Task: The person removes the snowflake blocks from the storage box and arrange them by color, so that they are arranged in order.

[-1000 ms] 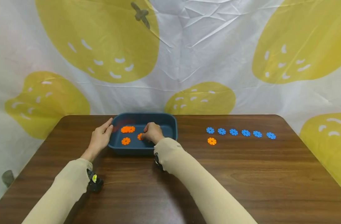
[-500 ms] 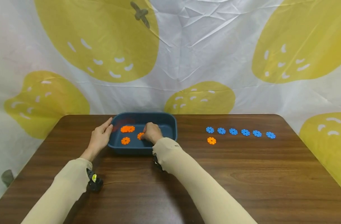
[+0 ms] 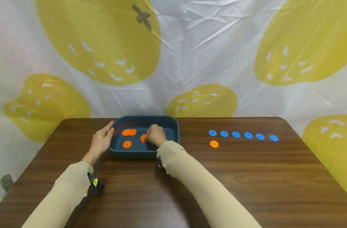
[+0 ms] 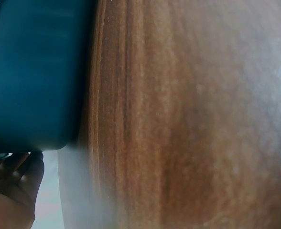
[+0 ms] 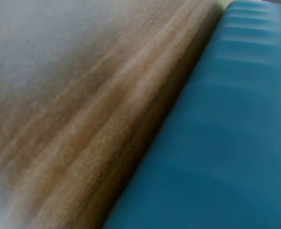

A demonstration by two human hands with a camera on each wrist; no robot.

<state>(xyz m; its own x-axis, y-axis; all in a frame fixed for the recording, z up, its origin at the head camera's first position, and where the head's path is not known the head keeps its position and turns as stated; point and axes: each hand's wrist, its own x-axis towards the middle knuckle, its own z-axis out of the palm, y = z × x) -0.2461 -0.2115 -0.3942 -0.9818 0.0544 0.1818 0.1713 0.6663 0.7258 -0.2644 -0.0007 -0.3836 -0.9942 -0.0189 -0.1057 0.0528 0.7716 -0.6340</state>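
Observation:
In the head view, a dark blue tray (image 3: 144, 154) stands near the back of the table. My left hand (image 3: 101, 139) rests along its left end, fingers fairly straight against the outer wall; the left wrist view shows its fingers (image 4: 31, 176) at the tray's end. My right hand (image 3: 156, 135) reaches inside, fingers curled, pinching the edge of an orange notched disc (image 3: 143, 138). Its fingertips are partly hidden behind the hand. To the left in the tray lie another orange disc (image 3: 127, 144) and some overlapping orange discs (image 3: 129, 132).
Right of the tray, several blue notched discs (image 3: 236, 135) form a row on the brown wooden table (image 3: 247, 177). A single orange disc (image 3: 214, 144) lies below the row's left end. Behind the table hangs a white cloth (image 3: 202, 57) with yellow fruit prints.
The orange disc at my right fingertips shows slightly more than a second ago. Both hands and the tray stay practically in place; the whole view shifts a little.

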